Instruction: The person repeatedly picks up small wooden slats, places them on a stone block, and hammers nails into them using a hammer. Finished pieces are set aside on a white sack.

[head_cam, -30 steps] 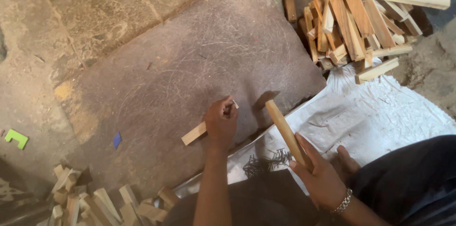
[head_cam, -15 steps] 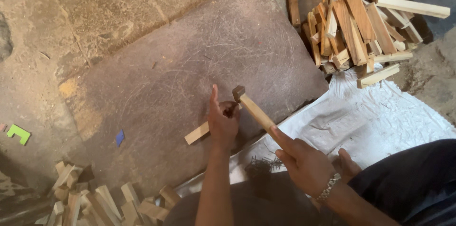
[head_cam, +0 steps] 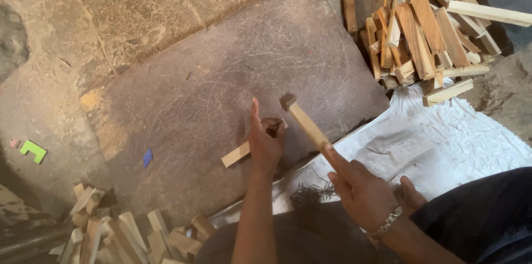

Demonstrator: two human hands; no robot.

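1. The left hand (head_cam: 266, 145) pinned a short pale wooden strip (head_cam: 237, 154) flat on the dark scratched stone slab (head_cam: 221, 92), fingers pinching its end.
2. The right hand (head_cam: 363, 192) clenched a wooden-handled hammer (head_cam: 305, 122), its head raised just above the strip.

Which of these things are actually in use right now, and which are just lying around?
In use:
left hand pressing a wooden strip on the stone slab
right hand gripping a hammer
pile of dark nails beside the hands

Lying about:
stack of wood pieces, top right
cut wood blocks, bottom left
green scrap
blue scrap
white sheet
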